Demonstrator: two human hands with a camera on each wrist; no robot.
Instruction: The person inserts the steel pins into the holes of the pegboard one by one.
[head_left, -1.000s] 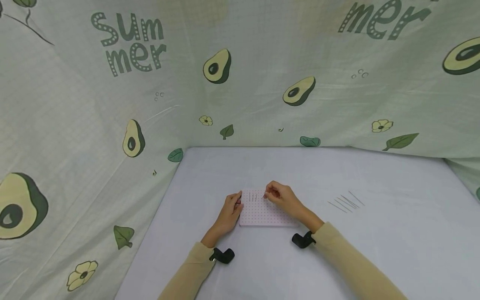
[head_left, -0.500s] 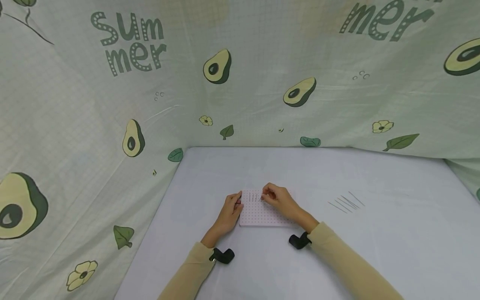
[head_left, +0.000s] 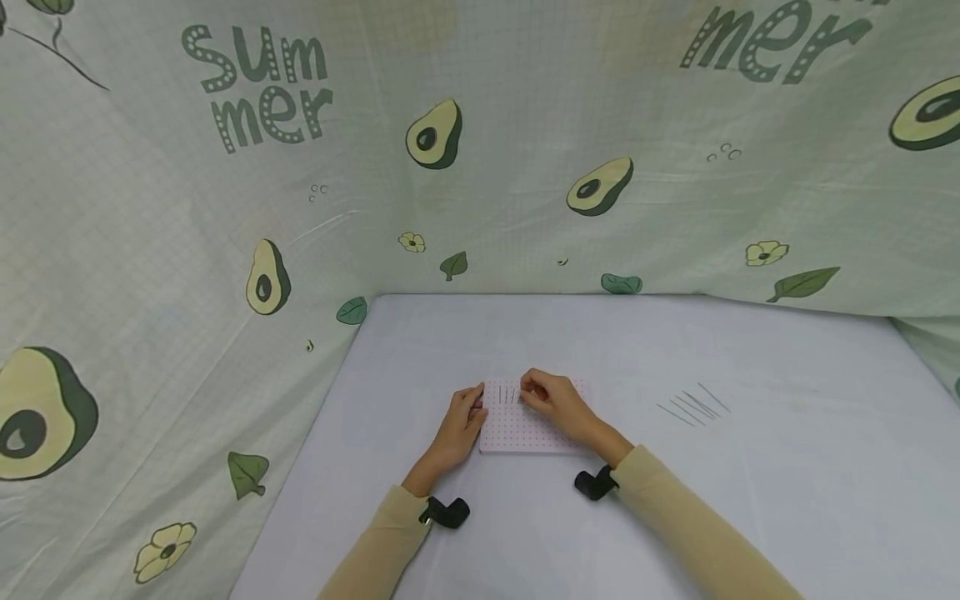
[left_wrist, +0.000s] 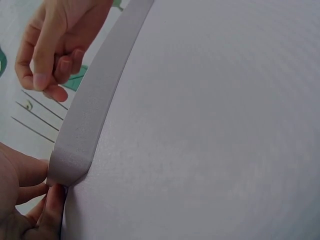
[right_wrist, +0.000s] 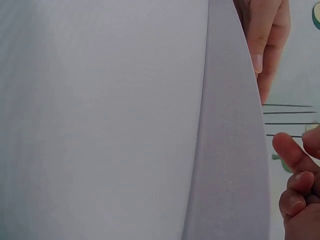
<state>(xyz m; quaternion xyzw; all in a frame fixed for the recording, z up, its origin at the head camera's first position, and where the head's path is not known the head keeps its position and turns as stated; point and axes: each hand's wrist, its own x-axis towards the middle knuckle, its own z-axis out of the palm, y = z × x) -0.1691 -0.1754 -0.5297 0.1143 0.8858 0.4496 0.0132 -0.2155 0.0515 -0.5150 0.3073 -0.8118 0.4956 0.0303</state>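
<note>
A pale pink pegboard [head_left: 521, 433] with a grid of small holes lies on the table. My left hand [head_left: 453, 429] grips its left edge, thumb and fingers at the corner in the left wrist view. Several thin dark sticks [head_left: 506, 395] stand in a row near the board's far left corner. At the right end of this row, my right hand [head_left: 558, 404] pinches one more thin stick [right_wrist: 283, 135] between thumb and index finger. That stick reaches the board's top in the right wrist view; its hole is hidden.
Several loose thin sticks [head_left: 693, 406] lie slanted on the white table [head_left: 787, 483], right of the board. Behind the table hangs a pale green cloth [head_left: 510, 225] printed with avocados and leaves. Each wrist wears a black camera [head_left: 447, 512].
My right hand has moved left and slightly toward me over the board, bringing the pinched stick up to the row. The left hand stays on the board's edge.
</note>
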